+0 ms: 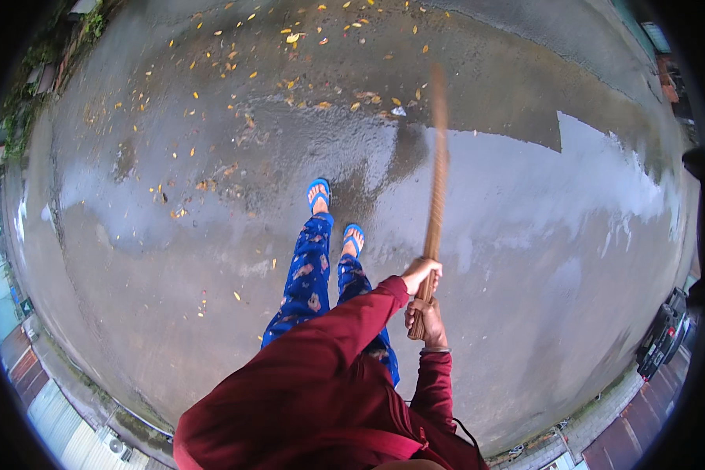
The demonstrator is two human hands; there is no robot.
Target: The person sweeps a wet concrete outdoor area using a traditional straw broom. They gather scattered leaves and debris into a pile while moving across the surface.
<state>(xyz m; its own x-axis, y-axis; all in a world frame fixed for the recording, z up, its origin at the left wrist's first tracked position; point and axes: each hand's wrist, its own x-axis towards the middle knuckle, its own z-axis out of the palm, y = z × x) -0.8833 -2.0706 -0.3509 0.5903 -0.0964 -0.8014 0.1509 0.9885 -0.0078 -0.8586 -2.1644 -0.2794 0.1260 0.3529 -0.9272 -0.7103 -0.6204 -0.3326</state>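
Note:
A long brown stick (436, 184) slants up and away from my body over the wet ground. It looks ribbed near my hands, and its far end is blurred. My left hand (423, 274) reaches across from the left and is closed around the stick. Just below it, my right hand (428, 317) also grips the stick, close to its near end. Both forearms are in dark red sleeves, and a band circles my right wrist.
Wet concrete ground (172, 290) spreads all around, with a shiny puddle (517, 188) to the right. Yellow leaves (292, 37) are scattered ahead and left. My feet wear blue flip-flops (318, 188). A dark vehicle (664, 335) stands at the far right; plants (23, 94) line the upper left edge.

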